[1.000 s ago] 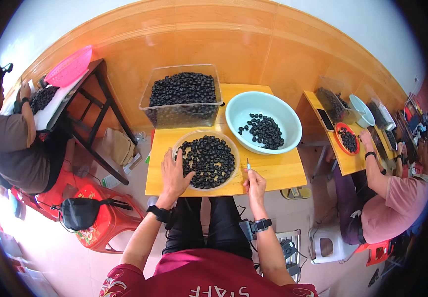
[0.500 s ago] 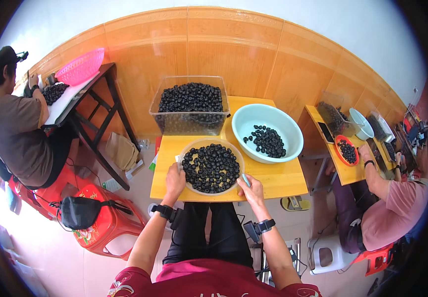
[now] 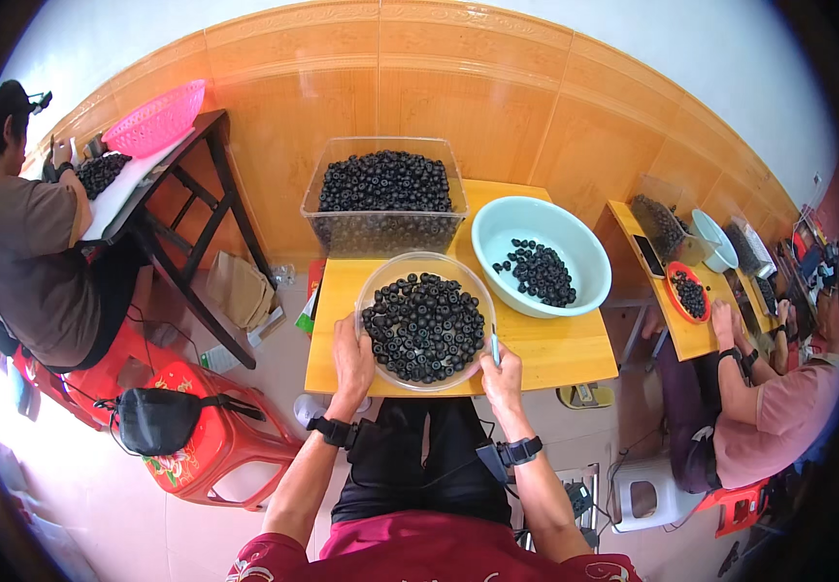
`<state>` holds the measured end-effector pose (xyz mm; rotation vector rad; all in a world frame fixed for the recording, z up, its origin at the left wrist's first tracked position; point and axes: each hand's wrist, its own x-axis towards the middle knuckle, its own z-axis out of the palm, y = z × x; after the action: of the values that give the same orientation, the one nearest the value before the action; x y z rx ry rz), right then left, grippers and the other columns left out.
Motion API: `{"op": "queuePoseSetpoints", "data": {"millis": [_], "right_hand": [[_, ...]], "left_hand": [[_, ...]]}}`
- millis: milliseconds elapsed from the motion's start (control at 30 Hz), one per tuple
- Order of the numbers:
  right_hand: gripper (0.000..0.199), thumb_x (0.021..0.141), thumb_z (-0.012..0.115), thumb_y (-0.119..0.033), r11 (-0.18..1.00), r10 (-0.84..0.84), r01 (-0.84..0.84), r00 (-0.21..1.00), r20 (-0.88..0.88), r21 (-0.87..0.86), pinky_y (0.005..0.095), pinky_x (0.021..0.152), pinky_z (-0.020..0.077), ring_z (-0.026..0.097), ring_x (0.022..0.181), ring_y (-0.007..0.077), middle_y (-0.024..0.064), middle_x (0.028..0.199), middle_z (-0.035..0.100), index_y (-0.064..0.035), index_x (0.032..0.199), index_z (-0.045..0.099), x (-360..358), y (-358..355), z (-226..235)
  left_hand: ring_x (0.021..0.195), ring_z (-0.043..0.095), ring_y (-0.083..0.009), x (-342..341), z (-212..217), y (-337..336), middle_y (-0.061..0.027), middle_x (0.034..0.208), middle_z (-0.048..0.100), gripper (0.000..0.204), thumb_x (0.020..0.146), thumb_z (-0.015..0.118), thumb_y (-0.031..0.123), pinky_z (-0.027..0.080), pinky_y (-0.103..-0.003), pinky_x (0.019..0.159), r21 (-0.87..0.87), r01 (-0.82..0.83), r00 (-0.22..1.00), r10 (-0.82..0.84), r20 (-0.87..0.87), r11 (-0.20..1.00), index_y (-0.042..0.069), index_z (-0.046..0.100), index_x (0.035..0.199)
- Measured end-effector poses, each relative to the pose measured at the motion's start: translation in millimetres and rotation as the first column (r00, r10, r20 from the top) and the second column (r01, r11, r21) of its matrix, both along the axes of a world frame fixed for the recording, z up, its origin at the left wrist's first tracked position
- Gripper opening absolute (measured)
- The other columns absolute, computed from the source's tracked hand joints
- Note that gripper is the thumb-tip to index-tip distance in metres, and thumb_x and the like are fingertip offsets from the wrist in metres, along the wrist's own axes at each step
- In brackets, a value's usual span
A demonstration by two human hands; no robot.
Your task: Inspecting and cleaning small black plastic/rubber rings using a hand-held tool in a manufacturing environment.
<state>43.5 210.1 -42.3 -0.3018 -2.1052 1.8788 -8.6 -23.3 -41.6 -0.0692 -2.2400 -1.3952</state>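
A round clear tub (image 3: 370,293) holds many small black ring-shaped pieces (image 3: 419,335) at the near edge of the yellow table (image 3: 560,354). My left hand (image 3: 352,364) is closed on the tub's left rim, its fingers partly hidden by the wall. By the right rim, my right hand (image 3: 503,378) is closed around a slim, pale stick-like tool (image 3: 495,343) that points up. Whether this hand also grips the tub, I cannot tell. Behind the tub stands a clear rectangular bin (image 3: 385,238) heaped with the same pieces. A light-blue basin (image 3: 589,262) at right holds a smaller pile.
At left, a person (image 3: 36,252) sits at a dark-framed table with a pink basket (image 3: 155,118). A red stool (image 3: 201,427) carries a black bag (image 3: 157,419). On the right, a person in pink (image 3: 773,417) works by a red-orange dish (image 3: 675,283). A tiled wall (image 3: 477,87) rises behind.
The tub's far rim is tipped up, showing more inner wall, and its pieces have shifted. My left hand has moved along the rim. The pale tool now stands more upright. The whole view has shifted slightly.
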Motion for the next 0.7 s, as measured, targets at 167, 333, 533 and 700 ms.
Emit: {"op": "queuePoseSetpoints", "data": {"millis": [167, 333, 533, 700], "right_hand": [[0.023, 0.083, 0.052, -0.008, 0.994, -0.038, 0.028, 0.996, 0.086, 0.106, 0.0282, 0.06, 0.0437, 0.052, 0.061, 0.01, 0.0052, 0.065, 0.059, 0.0044, 0.099, 0.063, -1.7, 1.6, -3.1], [0.025, 0.083, 0.053, -0.008, 0.996, -0.055, 0.059, 0.997, -0.053, 0.068, 0.0285, 0.058, 0.0425, 0.05, 0.061, 0.0092, 0.0033, 0.066, 0.056, 0.0045, 0.102, 0.063, 4.1, -2.1, 0.5], [0.019, 0.084, 0.054, -0.008, 0.996, -0.041, 0.037, 0.998, 0.055, 0.083, 0.0261, 0.055, 0.0394, 0.047, 0.06, 0.0077, 0.0008, 0.064, 0.054, 0.0045, 0.095, 0.063, 0.2, 1.4, -4.1], [0.016, 0.087, 0.056, -0.011, 0.997, -0.055, 0.061, 0.991, 0.125, -0.044, 0.024, 0.045, 0.0308, 0.039, 0.05, 0.0047, -0.0029, 0.06, 0.05, 0.0017, 0.091, 0.063, 2.0, 3.7, -5.3]], "left_hand": [[0.098, 0.05, -0.0387, 0.1, -7.0, -1.4, -0.0223, 0.103, 0.052, 0.037, 0.08, 0.044, -0.002, 0.04, -0.043, 0.089, 0.016, 0.007, 0.998, -0.008, 0.061, 1.0, -0.005, 0.051, 0.116], [0.098, 0.051, -0.0382, 0.3, -2.6, -1.7, -0.0217, 0.103, 0.053, 0.038, 0.08, 0.046, -0.002, 0.04, -0.042, 0.09, 0.209, 0.019, 0.99, -0.047, 0.131, 0.978, -0.004, 0.051, 0.117], [0.1, 0.052, -0.0372, -2.3, 1.7, -0.5, -0.0213, 0.104, 0.054, 0.036, 0.081, 0.047, -0.001, 0.04, -0.041, 0.09, 0.025, 0.002, 0.999, -0.003, 0.044, 1.0, -0.004, 0.053, 0.116], [0.1, 0.052, -0.0372, -5.2, -7.3, -0.6, -0.0214, 0.104, 0.054, 0.035, 0.082, 0.049, 0.001, 0.041, -0.041, 0.09, 0.049, 0.031, 0.995, -0.035, 0.09, 0.998, -0.004, 0.053, 0.116]]}}
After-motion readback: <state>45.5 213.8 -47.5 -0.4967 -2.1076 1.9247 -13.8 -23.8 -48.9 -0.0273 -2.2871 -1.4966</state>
